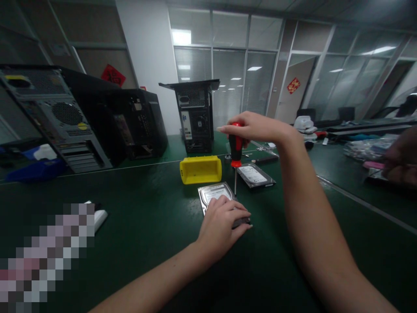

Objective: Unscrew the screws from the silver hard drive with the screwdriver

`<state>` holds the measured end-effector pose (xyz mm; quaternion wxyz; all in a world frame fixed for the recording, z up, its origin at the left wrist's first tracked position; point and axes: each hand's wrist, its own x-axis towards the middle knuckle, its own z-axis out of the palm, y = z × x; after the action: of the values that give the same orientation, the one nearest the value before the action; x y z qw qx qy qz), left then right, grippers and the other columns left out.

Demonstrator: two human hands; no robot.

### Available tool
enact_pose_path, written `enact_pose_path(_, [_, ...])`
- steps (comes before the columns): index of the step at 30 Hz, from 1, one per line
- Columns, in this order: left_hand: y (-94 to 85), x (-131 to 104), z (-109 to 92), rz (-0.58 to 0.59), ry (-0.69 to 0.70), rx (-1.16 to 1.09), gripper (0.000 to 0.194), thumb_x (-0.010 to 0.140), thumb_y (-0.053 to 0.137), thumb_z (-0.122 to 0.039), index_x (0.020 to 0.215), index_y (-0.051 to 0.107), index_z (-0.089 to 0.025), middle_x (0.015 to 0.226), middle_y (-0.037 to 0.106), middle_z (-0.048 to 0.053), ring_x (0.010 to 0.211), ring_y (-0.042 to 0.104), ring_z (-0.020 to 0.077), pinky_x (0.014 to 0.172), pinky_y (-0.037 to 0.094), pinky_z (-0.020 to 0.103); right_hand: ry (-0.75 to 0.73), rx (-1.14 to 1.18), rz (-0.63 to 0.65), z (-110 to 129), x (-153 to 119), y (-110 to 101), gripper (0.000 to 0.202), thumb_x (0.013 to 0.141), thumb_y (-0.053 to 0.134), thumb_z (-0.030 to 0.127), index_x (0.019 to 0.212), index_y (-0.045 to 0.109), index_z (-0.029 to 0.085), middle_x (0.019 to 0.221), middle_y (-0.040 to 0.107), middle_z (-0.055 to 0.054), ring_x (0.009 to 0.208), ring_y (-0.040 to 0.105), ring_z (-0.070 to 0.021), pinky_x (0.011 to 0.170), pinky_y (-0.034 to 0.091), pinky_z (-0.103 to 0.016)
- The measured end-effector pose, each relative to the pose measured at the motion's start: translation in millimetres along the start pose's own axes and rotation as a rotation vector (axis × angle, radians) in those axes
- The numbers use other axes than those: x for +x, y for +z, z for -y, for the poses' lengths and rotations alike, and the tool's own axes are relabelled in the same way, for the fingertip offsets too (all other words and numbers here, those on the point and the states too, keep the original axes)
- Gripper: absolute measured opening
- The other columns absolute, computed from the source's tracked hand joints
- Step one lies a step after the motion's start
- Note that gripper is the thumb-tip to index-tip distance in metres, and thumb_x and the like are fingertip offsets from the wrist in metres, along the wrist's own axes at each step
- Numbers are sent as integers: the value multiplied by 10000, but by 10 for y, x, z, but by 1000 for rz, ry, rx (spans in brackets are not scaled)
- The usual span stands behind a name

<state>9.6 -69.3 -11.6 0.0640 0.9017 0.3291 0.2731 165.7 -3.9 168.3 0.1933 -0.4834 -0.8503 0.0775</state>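
A: Step in hand?
B: Apparently screwdriver work at the 2 o'clock edge of the hard drive [211, 191]; flat on the counter [146, 217], near 12 o'clock.
A: State of grip?
B: Left hand [219, 219]: clamped over the near part of the drive. Right hand [243, 122]: closed round the handle of the red-and-black screwdriver [236, 145], shaft near upright, tip down. Tip contact: cannot tell.
A: Nearby?
B: Yellow bin [200, 171] at 11 o'clock from drive; second hard drive [253, 174] at 2 o'clock, apart.
A: Called for next, by judgement?
B: Tip contact to confirm before any twist; pressure straight down the shaft, firm bracing against slip.
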Motion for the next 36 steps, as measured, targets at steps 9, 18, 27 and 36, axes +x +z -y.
enact_pose_path(9, [23,-7,7,30,-27,-15,197,844,601,-327,1026,653,-269,1056,637,-25,944,491,185,782,380,337,16,-119,-65,132,-31,-8,335,823,428,418,699,581,147,594,552,-30,508,494,-101,507,358,-256])
enact_pose_path(18, [-16,10,-10,58,-70,-76,178,837,607,-326,999,661,-277,1044,631,-30,957,490,200,781,385,334,-58,-200,-152,80,26,49,428,803,442,516,705,611,135,622,550,-39,518,453,-95,497,316,-257])
enact_pose_path(27, [-8,13,2,88,-36,-52,170,855,578,-315,1008,651,-297,1070,596,-24,973,489,197,792,371,341,123,-123,-91,16,7,-2,456,858,335,506,636,519,154,602,534,-50,483,458,-107,517,366,-300])
enact_pose_path(36, [-10,15,-19,94,-41,-38,141,861,564,-312,978,640,-294,1063,582,-26,973,491,195,787,367,342,-42,-1,-31,14,-12,10,457,793,483,543,1028,574,161,841,601,-57,544,532,-108,501,426,-264])
